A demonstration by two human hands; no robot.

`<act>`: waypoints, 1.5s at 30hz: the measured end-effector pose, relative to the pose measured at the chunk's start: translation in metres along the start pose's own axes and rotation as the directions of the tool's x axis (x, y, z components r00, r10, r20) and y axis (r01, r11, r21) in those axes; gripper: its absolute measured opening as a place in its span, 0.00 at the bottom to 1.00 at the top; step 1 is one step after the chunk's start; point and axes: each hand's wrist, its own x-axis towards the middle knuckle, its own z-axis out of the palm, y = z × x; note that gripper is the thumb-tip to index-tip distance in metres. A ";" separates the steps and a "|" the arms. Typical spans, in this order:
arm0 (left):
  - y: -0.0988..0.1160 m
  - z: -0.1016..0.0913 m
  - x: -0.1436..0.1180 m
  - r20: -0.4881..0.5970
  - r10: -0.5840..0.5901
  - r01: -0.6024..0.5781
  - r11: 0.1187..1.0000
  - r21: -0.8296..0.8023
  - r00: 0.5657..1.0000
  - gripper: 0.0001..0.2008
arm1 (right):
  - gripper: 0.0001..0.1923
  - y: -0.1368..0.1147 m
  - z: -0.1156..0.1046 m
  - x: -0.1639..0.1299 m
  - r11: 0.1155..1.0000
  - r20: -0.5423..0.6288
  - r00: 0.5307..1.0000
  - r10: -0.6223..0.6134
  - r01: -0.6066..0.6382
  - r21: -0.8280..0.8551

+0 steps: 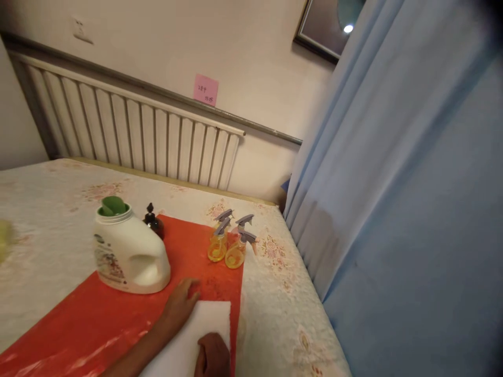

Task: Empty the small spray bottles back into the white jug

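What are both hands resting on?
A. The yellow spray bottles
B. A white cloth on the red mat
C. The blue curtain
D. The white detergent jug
B: the left hand and right hand both lie on the white cloth, apart from the jug.

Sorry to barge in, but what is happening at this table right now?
A person has both hands on a white cloth lying on the red mat: the left hand flat at its far edge, the right hand on its near part. Beyond stand a white detergent jug, a dark pump bottle and yellow spray bottles.
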 end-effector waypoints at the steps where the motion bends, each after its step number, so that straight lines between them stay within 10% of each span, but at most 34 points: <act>1: -0.002 -0.003 -0.017 0.007 0.027 -0.027 1.000 0.007 1.000 0.14 | 0.14 -0.001 -0.003 0.002 1.000 0.033 0.999 -0.018 0.018 -0.007; 11: -0.032 -0.002 -0.116 0.105 0.337 -0.349 0.837 0.422 0.936 0.19 | 0.12 -0.012 -0.016 0.008 0.997 0.186 0.982 0.028 -0.014 -0.075; 45: -0.033 -0.005 -0.118 0.138 0.427 -0.435 0.751 0.497 0.894 0.21 | 0.12 -0.011 -0.015 0.007 0.996 0.196 0.980 0.011 0.006 -0.087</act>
